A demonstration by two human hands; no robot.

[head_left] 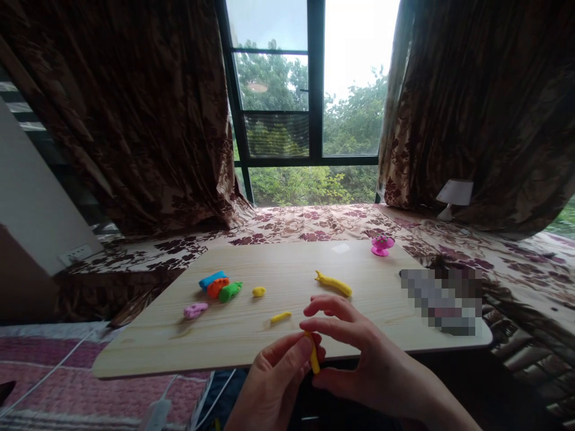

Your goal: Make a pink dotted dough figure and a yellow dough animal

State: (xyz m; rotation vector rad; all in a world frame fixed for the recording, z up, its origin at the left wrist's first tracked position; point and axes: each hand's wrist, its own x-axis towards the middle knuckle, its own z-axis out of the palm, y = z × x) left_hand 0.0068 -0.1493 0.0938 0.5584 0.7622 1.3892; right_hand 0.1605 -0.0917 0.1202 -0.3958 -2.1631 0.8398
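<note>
Both hands meet at the near edge of a light wooden table top point(395, 281). My left hand point(274, 383) and my right hand point(359, 353) pinch a thin yellow clay roll point(314, 354) between thumb and fingers. On the table lie another yellow clay roll point(281, 316), a longer yellow clay shape point(333, 283) and a small yellow clay ball point(259, 291). To the left sit blue clay point(212, 279), orange clay point(217, 287), green clay point(230, 291) and a pink clay piece point(195, 310).
A pink clay figure point(382, 245) stands at the table's far right. A blurred-out object point(442, 300) lies on the right edge. Behind are a floral-covered ledge point(314, 221), brown curtains, a window and a small white lamp point(453, 197). White cables point(157, 413) hang below left.
</note>
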